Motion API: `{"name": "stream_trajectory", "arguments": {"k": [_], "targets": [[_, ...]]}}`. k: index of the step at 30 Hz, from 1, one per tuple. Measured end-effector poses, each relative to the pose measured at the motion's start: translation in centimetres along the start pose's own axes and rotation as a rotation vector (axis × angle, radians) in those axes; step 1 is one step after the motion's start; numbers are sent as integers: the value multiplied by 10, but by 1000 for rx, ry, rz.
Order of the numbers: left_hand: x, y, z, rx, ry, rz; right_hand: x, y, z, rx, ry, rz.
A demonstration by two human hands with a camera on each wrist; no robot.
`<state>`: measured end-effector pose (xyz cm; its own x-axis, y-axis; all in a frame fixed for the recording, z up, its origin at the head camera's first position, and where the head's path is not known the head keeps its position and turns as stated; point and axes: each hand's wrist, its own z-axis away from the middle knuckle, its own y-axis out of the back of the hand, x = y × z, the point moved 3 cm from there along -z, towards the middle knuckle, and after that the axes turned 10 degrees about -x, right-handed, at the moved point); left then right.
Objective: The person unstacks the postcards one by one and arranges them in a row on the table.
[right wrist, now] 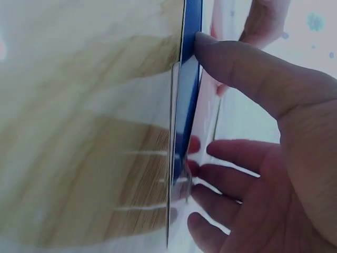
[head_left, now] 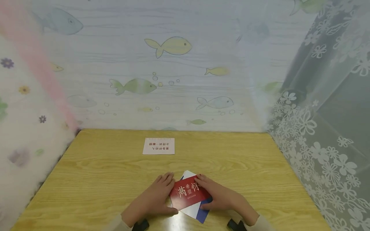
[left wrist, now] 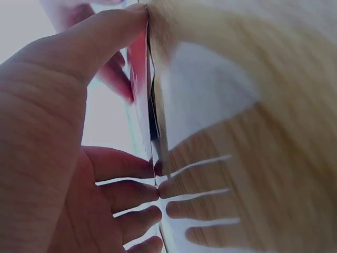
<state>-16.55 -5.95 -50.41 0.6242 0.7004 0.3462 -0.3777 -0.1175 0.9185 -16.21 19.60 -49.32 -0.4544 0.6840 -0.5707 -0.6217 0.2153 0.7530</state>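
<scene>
One wide fish-patterned cloth (head_left: 179,69) is hanging at the back, pale drawn fish and bubbles spreading across it. Below it, a wood-grained table (head_left: 231,154) is filling much of the lower head view and is reflecting fingers in both wrist views. On the right, a sheer lace curtain (head_left: 319,152) is hanging with white flower shapes; on the left, a flower-patterned cloth (head_left: 23,134) is running beside the table.

Two hands are flanking a stack of cards (head_left: 190,197) on the table's near part. The left hand (head_left: 159,195) is lying along the stack's left side, fingers fairly straight, its thumb tip touching the lower left corner of the red card (head_left: 186,192). The right hand (head_left: 221,194) is resting at the right side, fingers relaxed, the fingertips touching the red card's upper right and the thumb lying against a blue edge.

The red card is lying uppermost, slanting, its pale characters showing. Underneath, a white surface (head_left: 190,210) and a blue surface (head_left: 203,217) are sticking out; whether they are forming one card, I cannot tell. Farther back, a white card (head_left: 158,146) with red characters is lying flat, well apart from the stack.
</scene>
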Motion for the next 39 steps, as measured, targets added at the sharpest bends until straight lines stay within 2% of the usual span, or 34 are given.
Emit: {"name": "stream_trajectory", "arguments": {"k": [3, 10, 13, 17, 22, 31, 39], "targets": [[-6, -1, 3, -2, 9, 5, 1, 0, 7, 46, 6, 57], [-17, -1, 8, -8, -3, 51, 8, 3, 10, 140, -3, 112], [-19, 1, 12, 19, 1, 32, 14, 3, 8, 137, -5, 119], [-19, 3, 20, 45, 11, -3, 22, 1, 8, 91, -14, 60], [-18, 2, 26, 20, 32, 10, 23, 0, 11, 92, -21, 48], [-15, -3, 27, 18, 60, 46, 21, -2, 13, 93, -49, 68], [-14, -4, 24, 36, 51, 41, 21, -3, 15, 99, -47, 33]]}}
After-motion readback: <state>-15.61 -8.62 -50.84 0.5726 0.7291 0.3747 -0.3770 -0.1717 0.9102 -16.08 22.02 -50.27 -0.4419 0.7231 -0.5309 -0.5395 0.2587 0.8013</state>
